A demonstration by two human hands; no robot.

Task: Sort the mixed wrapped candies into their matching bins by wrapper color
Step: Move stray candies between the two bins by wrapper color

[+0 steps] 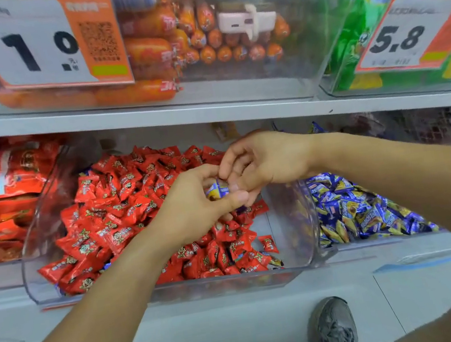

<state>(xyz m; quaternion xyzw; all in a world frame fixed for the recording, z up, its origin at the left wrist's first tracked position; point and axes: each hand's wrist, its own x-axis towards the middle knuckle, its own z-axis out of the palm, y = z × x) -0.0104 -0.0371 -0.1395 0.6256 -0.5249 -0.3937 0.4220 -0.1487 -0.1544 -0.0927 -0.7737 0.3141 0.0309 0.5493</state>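
Note:
A clear bin (28, 276) on the lower shelf is heaped with red wrapped candies (123, 204); a few blue wrappers peek out among them. To its right a second clear bin (311, 216) holds blue and yellow wrapped candies (354, 209). Both hands meet above the right part of the red bin. My left hand (194, 205) grips blue wrapped candies (218, 191) in its curled fingers. My right hand (264, 161) reaches in from the right, and its fingertips pinch at the same blue candies.
A bin of red snack packs (0, 191) stands at the left. The upper shelf (151, 117) carries a bin of orange sausages (157, 48) with a price tag (30, 45) and green packs (374, 37) at the right. My shoe (332, 328) is on the floor below.

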